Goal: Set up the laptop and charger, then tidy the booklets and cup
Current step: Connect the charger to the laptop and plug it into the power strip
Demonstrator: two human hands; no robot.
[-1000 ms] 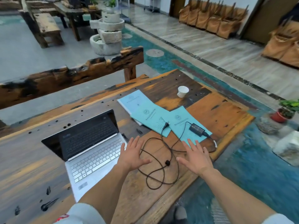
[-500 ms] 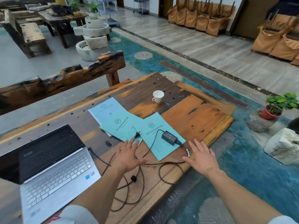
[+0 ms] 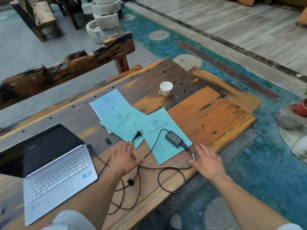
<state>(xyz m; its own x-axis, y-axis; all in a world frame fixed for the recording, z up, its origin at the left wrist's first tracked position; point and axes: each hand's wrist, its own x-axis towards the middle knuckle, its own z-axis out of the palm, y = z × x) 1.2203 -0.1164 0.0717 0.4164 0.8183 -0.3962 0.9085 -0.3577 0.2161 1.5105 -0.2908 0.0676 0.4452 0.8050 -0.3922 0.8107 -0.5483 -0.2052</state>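
An open silver laptop point(image 3: 54, 173) sits at the left on the wooden table point(image 3: 212, 120). Three light-blue booklets point(image 3: 159, 133) lie fanned and overlapping in the middle. The black charger brick point(image 3: 174, 139) rests on the nearest booklet, and its cable point(image 3: 171, 178) loops over the table's front edge. The cable's plug point(image 3: 138, 132) lies on the middle booklet. A white cup point(image 3: 166, 88) stands upright behind the booklets. My left hand point(image 3: 125, 159) hovers over the cable, fingers spread, just short of the plug. My right hand point(image 3: 206, 161) is flat and open beside the brick's lead.
A rough wooden bench point(image 3: 69, 67) runs along the far side of the table. Stone basins point(image 3: 104, 19) and another bench stand beyond it. At the right, on the blue floor, are rocks point(image 3: 289, 118) and a red plant pot point(image 3: 301, 109).
The view has swung right and down, so the laptop now sits further left. Both hands have moved forward toward the booklets and charger, still holding nothing.
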